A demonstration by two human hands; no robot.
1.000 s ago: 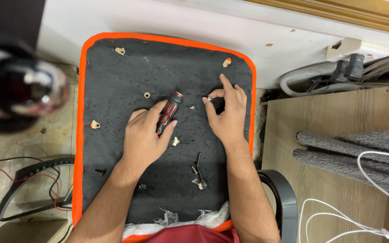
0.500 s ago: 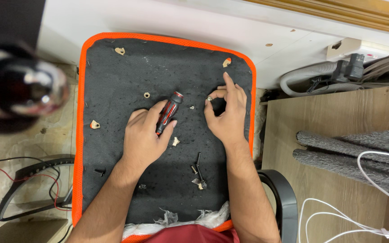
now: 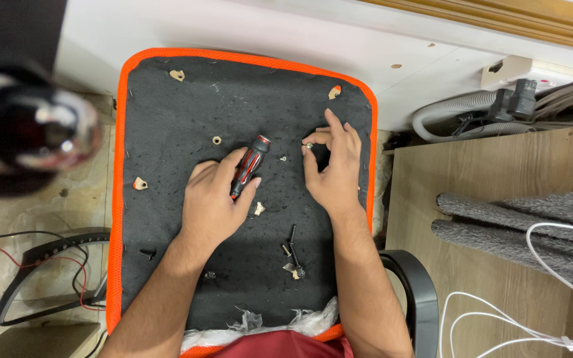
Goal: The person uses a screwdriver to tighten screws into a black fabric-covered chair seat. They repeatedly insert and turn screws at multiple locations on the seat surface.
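Note:
An upturned chair seat (image 3: 167, 119) lies before me, dark grey felt underside with an orange rim. My left hand (image 3: 215, 199) rests on it, shut around a screwdriver (image 3: 249, 164) with a red and black handle. To the right, my right hand (image 3: 334, 166) pinches a small metal screw (image 3: 309, 144) between thumb and forefinger just above the felt. Several loose black screws (image 3: 292, 250) lie near my right wrist.
Small holes with torn pale edges (image 3: 177, 75) dot the felt. A blurred dark and chrome object (image 3: 31, 129) looms at the left. A black armrest (image 3: 419, 298), a wooden board (image 3: 499, 199), grey hose (image 3: 445, 109), a wall socket (image 3: 532, 73) and white cables (image 3: 552, 265) crowd the right.

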